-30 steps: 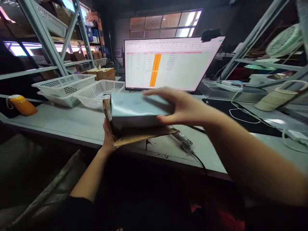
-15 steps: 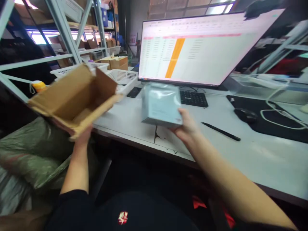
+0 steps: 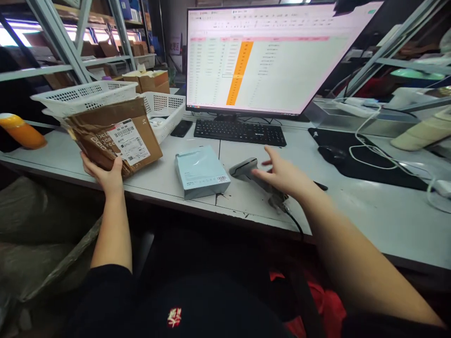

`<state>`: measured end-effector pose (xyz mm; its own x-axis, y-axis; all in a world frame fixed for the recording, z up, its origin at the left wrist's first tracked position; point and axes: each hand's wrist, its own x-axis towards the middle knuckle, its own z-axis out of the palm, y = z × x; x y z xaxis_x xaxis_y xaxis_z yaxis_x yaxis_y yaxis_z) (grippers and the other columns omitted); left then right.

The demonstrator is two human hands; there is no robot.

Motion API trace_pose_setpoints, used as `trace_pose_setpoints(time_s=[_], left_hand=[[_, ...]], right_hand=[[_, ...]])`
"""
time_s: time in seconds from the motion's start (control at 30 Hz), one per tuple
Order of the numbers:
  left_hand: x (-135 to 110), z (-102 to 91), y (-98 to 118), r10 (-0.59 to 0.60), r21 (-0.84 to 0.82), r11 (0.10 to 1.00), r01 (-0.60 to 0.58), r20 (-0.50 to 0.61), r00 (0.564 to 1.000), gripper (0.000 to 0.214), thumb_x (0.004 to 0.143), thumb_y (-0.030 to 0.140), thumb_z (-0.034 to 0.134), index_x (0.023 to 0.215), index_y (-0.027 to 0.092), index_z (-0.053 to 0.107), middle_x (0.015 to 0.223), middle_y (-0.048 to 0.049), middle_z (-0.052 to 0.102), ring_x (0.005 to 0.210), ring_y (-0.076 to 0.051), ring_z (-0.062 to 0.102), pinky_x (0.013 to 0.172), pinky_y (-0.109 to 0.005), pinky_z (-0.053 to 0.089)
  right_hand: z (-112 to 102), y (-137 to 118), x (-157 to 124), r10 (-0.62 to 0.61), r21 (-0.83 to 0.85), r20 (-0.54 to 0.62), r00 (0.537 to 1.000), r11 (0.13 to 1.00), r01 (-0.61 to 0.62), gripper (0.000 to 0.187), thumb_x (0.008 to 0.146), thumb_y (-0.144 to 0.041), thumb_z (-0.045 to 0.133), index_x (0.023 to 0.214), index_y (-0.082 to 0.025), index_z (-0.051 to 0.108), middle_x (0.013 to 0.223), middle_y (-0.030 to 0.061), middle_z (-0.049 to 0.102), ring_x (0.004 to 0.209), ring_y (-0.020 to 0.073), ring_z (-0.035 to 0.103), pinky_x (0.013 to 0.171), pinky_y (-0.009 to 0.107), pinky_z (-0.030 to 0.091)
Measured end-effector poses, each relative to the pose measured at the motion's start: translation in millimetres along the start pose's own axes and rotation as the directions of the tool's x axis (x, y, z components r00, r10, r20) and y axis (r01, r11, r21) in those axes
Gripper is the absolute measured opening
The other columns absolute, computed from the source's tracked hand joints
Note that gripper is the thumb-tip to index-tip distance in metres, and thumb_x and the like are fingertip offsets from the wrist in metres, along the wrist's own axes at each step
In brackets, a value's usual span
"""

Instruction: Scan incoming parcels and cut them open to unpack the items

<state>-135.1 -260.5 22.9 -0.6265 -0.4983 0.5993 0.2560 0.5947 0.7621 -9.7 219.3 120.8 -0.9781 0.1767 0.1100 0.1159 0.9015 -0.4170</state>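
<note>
My left hand (image 3: pixel 107 177) grips the lower edge of a brown cardboard box (image 3: pixel 120 136), tilted so that its white shipping label (image 3: pixel 129 142) faces me. Flat on the desk to the right of it lies a light blue product box (image 3: pixel 201 170) with a small barcode on its front corner. A grey barcode scanner (image 3: pixel 246 168) with a black cable lies beside that box. Just over the scanner hovers my right hand (image 3: pixel 282 171), fingers apart and holding nothing; whether a fingertip touches the scanner I cannot tell.
A monitor (image 3: pixel 275 61) showing a spreadsheet stands behind a black keyboard (image 3: pixel 239 132). White plastic baskets (image 3: pixel 84 96) and a phone (image 3: pixel 181 128) are at the left. To the right are a mouse (image 3: pixel 331 154) on a black pad and a white cable. An orange bottle (image 3: pixel 23 131) lies far left.
The light blue box has been set down on the desk and let go by my right hand, which moved to the scanner. My left hand has turned the cardboard box, bringing its label into view.
</note>
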Motion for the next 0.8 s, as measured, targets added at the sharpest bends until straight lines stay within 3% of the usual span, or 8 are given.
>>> trace_pose_setpoints(time_s=[0.07,0.13,0.27,0.47,0.53,0.67,0.8], left_hand=[[-2,5.2,1,0.001,0.003,1.0,-0.001,-0.041,0.999,0.104,0.086,0.04,0.075,0.158,0.003,0.008,0.164,-0.0248,0.015,0.158,-0.03,0.017,0.131,-0.039,0.016],[-4,5.2,1,0.025,0.017,1.0,-0.024,-0.037,0.999,0.103,0.086,0.037,0.075,0.158,0.006,0.008,0.165,-0.0234,0.016,0.158,-0.029,0.018,0.131,-0.04,0.016],[-12,-4.2,4,0.077,0.004,0.997,-0.077,-0.002,0.997,0.108,0.081,0.038,0.079,0.158,0.006,0.011,0.166,-0.0241,0.019,0.159,-0.03,0.019,0.131,-0.04,0.015],[-18,-7.6,6,0.066,-0.025,0.997,-0.067,-0.041,0.997,0.114,0.071,0.038,0.083,0.157,0.004,0.017,0.166,-0.027,0.023,0.157,-0.03,0.025,0.13,-0.04,0.019],[-18,-6.4,5,0.052,-0.022,0.998,-0.053,-0.03,0.998,0.115,0.068,0.037,0.083,0.158,0.01,0.016,0.168,-0.0251,0.022,0.156,-0.029,0.028,0.129,-0.042,0.022],[-18,-6.5,1,0.055,-0.059,0.997,-0.057,-0.021,0.998,0.115,0.067,0.038,0.079,0.158,0.014,0.014,0.17,-0.0224,0.017,0.157,-0.027,0.026,0.13,-0.042,0.021],[-15,-7.7,-6,0.122,-0.124,0.986,-0.114,0.06,0.991,0.118,0.068,0.043,0.079,0.159,0.014,0.009,0.17,-0.0219,0.019,0.159,-0.028,0.023,0.131,-0.043,0.018]], right_hand=[[3,12,-1,0.097,0.14,0.246,0.964,0.981,-0.134,0.101,0.084,-0.051,0.07,0.167,-0.017,0.023,0.112,0.016,0.075,0.082,0.0294,0.072,0.074,0.045,0.061],[3,17,-5,0.098,0.309,0.348,0.933,0.927,-0.213,0.1,0.086,-0.046,0.067,0.168,-0.02,0.017,0.105,0.0116,0.076,0.072,0.0238,0.07,0.059,0.036,0.058],[-17,9,-17,0.027,0.453,0.336,0.942,0.872,-0.187,0.091,0.088,-0.04,0.064,0.167,-0.027,0.021,0.11,0.0094,0.075,0.064,0.0188,0.067,0.045,0.029,0.052],[-75,-18,-51,-0.151,0.419,0.316,0.937,0.908,0.005,0.076,0.092,-0.046,0.061,0.162,-0.035,0.035,0.117,0.0075,0.074,0.063,0.018,0.067,0.042,0.028,0.053],[-87,-28,-63,-0.179,0.393,0.311,0.933,0.918,0.045,0.072,0.093,-0.046,0.06,0.16,-0.033,0.039,0.105,0.0065,0.075,0.059,0.0171,0.065,0.04,0.027,0.05],[-93,-37,-78,-0.24,0.394,0.29,0.927,0.912,0.112,0.063,0.096,-0.042,0.058,0.156,-0.028,0.047,0.072,0.0007,0.066,0.05,0.0154,0.058,0.038,0.025,0.046],[-91,-36,-81,-0.216,0.417,0.328,0.92,0.907,0.064,0.065,0.096,-0.043,0.058,0.158,-0.028,0.044,0.069,-0.0008,0.063,0.047,0.0143,0.056,0.036,0.024,0.044]])
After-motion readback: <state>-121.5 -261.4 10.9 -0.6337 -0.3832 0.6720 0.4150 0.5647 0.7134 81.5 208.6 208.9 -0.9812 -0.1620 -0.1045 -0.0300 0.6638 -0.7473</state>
